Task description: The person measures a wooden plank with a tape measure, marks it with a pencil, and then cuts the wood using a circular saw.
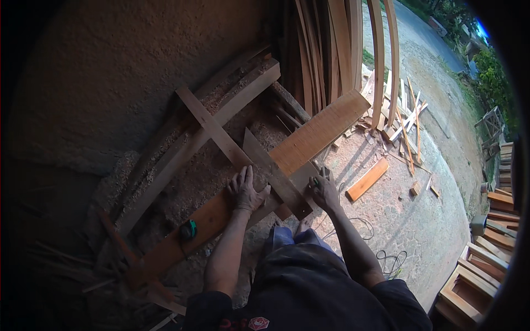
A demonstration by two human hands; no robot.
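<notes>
My left hand [248, 193] presses with spread fingers on the wooden workpiece, at the lower end of a thin crosspiece [215, 129]. My right hand [323, 190] is closed around a small slim object, too small to name surely, beside a dark angled strip [290, 193] lying over the work. A long orange-brown board [320, 132] runs diagonally beneath, its lower part [160, 256] reaching toward the lower left. A green and black tape measure [189, 229] sits on that lower part. Behind, a long pale beam [243, 94] carries wood shavings.
Tall curved planks [345, 49] lean at the wall [110, 77]. Offcuts [408, 127] and a short orange board [367, 179] lie on the concrete floor [430, 220], with a loose cable [392, 262]. Stacked frames [475, 276] stand at right, a road [430, 33] beyond.
</notes>
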